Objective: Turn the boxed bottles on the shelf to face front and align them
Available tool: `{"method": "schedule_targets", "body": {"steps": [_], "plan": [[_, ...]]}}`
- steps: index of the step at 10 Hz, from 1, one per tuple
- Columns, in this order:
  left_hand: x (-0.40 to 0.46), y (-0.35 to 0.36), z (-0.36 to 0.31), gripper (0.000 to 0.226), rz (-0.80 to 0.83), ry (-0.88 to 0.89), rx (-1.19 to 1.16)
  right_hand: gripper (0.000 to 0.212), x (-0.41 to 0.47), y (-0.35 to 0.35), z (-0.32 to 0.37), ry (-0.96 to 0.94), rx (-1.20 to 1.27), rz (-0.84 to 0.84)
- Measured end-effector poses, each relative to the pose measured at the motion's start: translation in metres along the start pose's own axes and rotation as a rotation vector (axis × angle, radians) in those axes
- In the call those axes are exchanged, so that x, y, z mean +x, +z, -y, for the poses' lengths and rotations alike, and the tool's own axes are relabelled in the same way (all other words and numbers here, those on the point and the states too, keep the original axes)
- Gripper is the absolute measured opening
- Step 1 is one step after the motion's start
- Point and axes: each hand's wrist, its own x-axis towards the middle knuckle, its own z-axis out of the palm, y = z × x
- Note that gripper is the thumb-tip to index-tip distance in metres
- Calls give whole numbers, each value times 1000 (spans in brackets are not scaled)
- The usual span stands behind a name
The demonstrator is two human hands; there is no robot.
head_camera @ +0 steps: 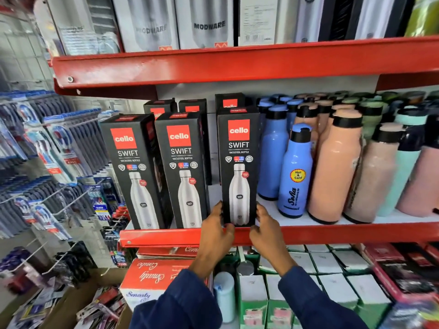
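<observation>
Three black Cello Swift bottle boxes stand in the front row of the red-edged shelf (332, 231), all with printed fronts toward me. The right box (238, 162) stands upright at the shelf's front edge. My left hand (217, 230) grips its lower left corner and my right hand (264, 230) grips its lower right corner. A gap separates it from the middle box (183, 167). The left box (133, 172) leans slightly and is turned a little so its right side shows. More black boxes (192, 106) stand behind them, mostly hidden.
Loose blue (295, 172), peach (337, 167) and mint bottles crowd the shelf right of the boxes. An upper red shelf (213, 65) holds white Modware boxes. Toothbrush packs (59, 148) hang on hooks at left. Red, green and white cartons (152, 279) sit below.
</observation>
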Motion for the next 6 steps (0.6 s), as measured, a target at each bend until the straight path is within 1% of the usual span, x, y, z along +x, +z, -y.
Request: {"method": "schedule_targets", "body": {"steps": [1, 3, 6], "plan": [[-3, -1, 3, 57, -23, 20, 22, 70, -3, 2, -3, -32, -6, -9], [-11, -4, -1, 61, -42, 17, 80, 71, -10, 0, -2, -51, -4, -12], [-13, -12, -3, 56, -40, 19, 109, 67, -11, -4, 4, -44, -35, -5]]}}
